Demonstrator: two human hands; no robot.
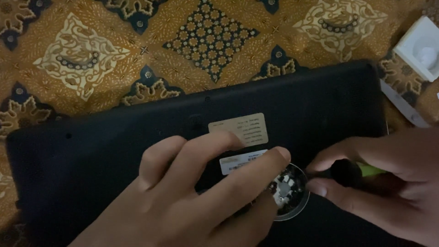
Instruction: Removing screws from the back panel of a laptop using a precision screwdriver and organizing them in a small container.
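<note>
Batik-patterned cloth (pixel 91 50) in brown, cream and dark blue covers the surface. Head view: a black keyboard (pixel 114 155) lies face down on it, long axis running left to right and tilted slightly. Your left hand (pixel 192 196) presses on its back, fingers spread over two labels (pixel 244 137), beside a small clear dish of tiny parts (pixel 290 192). Your right hand (pixel 388 183) has its grip closed on a screwdriver (pixel 347 173) with black-and-green handle; its shaft points left, toward the dish, just beside the left fingertips. A white box (pixel 423 48) sits at upper right.
</note>
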